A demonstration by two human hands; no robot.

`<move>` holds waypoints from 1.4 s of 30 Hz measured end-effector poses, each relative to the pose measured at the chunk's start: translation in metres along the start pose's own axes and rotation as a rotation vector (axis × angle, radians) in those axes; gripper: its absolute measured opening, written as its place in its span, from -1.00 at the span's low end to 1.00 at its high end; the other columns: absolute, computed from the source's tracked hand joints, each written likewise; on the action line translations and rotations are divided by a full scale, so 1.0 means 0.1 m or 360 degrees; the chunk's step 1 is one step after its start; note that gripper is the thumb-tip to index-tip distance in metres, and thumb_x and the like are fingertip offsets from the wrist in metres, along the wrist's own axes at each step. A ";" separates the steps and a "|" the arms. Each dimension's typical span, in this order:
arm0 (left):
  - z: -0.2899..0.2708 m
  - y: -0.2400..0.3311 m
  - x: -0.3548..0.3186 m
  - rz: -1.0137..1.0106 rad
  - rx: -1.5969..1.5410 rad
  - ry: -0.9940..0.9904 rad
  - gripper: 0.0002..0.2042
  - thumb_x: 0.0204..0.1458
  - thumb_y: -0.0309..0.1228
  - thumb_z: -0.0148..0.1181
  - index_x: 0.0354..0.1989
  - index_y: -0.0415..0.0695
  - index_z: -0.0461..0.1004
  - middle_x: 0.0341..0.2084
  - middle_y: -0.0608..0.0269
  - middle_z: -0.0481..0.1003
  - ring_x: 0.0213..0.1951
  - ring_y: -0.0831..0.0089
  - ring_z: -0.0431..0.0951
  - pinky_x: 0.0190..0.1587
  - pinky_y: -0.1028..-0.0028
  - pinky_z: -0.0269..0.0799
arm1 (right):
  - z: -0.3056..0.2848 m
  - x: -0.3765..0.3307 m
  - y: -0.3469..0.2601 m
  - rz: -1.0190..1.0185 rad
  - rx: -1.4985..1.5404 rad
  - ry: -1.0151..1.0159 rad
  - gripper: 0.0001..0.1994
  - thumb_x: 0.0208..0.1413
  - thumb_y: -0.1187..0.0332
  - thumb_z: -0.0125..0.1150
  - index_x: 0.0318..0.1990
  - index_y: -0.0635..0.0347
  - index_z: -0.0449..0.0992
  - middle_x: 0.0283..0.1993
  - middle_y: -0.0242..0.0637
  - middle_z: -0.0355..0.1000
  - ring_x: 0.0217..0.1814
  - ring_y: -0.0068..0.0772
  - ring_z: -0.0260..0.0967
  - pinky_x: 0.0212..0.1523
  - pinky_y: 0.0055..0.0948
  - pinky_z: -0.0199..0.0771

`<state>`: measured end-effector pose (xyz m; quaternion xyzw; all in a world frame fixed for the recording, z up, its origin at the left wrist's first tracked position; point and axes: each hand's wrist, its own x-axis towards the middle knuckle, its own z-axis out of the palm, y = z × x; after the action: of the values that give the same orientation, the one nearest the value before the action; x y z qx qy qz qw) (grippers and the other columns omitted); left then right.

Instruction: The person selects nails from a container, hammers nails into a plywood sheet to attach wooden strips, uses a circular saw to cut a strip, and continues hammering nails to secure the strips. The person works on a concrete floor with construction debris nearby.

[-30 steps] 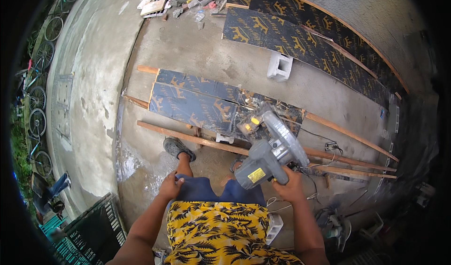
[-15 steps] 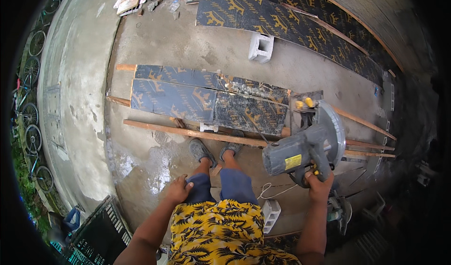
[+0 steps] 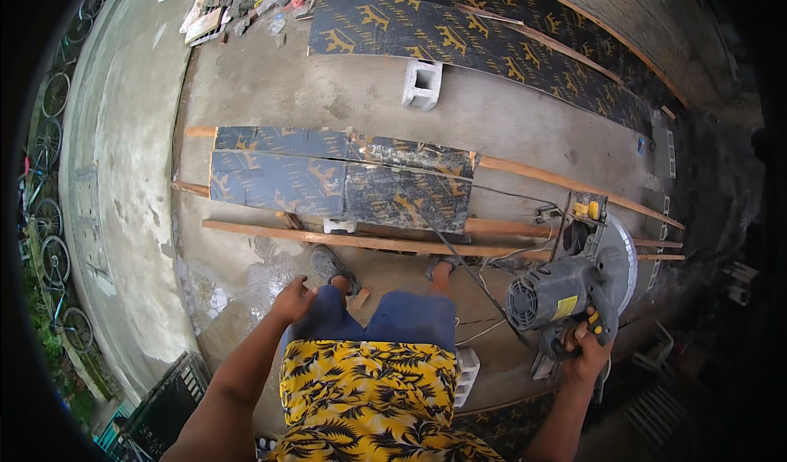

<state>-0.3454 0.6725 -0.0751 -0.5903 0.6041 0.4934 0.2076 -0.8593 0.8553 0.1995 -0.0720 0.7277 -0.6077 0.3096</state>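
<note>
Carries the circular saw (image 3: 561, 290) at four o'clock, with the right hand (image 3: 586, 349) clamped around the rear handle (image 3: 605, 324). Motor end toward nine o'clock, guard (image 3: 630, 265) toward three. Left hand (image 3: 293, 300) at eight o'clock, beside the shorts (image 3: 410, 323): fingers loosely apart, gripping nothing visible.

Change over the last second: saw swung from over the right-hand end of the near panels (image 3: 270, 179) out to the right. Result: stained panel end now fully exposed; clogs (image 3: 334, 267) set wider apart than half a second ago. To judge by position, carrying rather than cutting.

Edges and room: note the lower timber (image 3: 393, 243), crosswise just ahead of the clogs, and the upper timber (image 3: 566, 185), projecting past the panels toward three o'clock, close to the saw's top. Contact there: cannot tell. Note also the white cord (image 3: 484, 328), looped between right leg and saw, and a white block (image 3: 467, 376) at five o'clock. Beyond the panels, a strip of concrete floor (image 3: 283, 93), bounded by the black sheets (image 3: 459, 40) at one o'clock and rubble (image 3: 242, 23) at eleven, with a hollow block (image 3: 420, 97) at twelve.
</note>
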 end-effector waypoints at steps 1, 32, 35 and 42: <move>0.16 0.21 0.14 0.0000 -0.0084 -0.0069 -0.25 0.28 0.11 0.13 0.40 -0.30 0.29 0.07 -0.20 0.60 0.14 -0.10 0.60 0.25 0.14 0.45 | -0.12 0.11 -0.02 -0.0003 0.0004 0.0003 -0.53 -0.02 0.55 0.26 0.12 0.44 0.45 -0.48 -0.32 0.42 -0.62 -0.43 0.30 -0.45 -0.31 0.40; 4.51 6.04 0.37 0.1147 0.0424 -0.1141 -0.61 0.04 -0.29 0.25 0.03 -0.19 0.57 0.03 -0.11 0.58 0.15 -0.05 0.56 0.18 0.02 0.45 | -3.01 2.23 -0.14 0.0487 -0.0600 0.0318 -0.52 -0.01 0.50 0.33 0.13 0.33 0.48 -0.38 -0.42 0.42 -0.51 -0.60 0.29 -0.47 -0.47 0.33; 4.12 5.00 1.11 0.0916 0.0558 -0.0329 -0.65 0.15 -0.24 0.21 0.05 -0.15 0.56 -0.04 0.02 0.59 0.09 0.00 0.55 0.18 -0.01 0.39 | -2.77 2.59 0.26 0.0514 -0.0636 0.0004 -0.54 -0.03 0.54 0.34 0.10 0.33 0.51 -0.36 -0.45 0.44 -0.42 -0.56 0.33 -0.37 -0.37 0.41; 1.97 2.76 1.02 -0.0352 0.0888 -0.0185 -0.47 0.25 0.00 0.16 0.20 -0.17 0.49 0.16 -0.10 0.53 0.23 -0.06 0.50 0.29 0.08 0.39 | -1.94 3.49 1.30 0.0292 -0.1683 -0.0947 -0.51 -0.01 0.39 0.38 0.13 0.28 0.58 -0.10 0.06 0.63 -0.07 0.04 0.62 0.04 -0.14 0.56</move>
<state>-0.6861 0.7356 -0.1475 -0.5434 0.6355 0.3157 0.4485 -1.2064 0.8827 -0.0342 -0.3196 0.8163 -0.0890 0.4729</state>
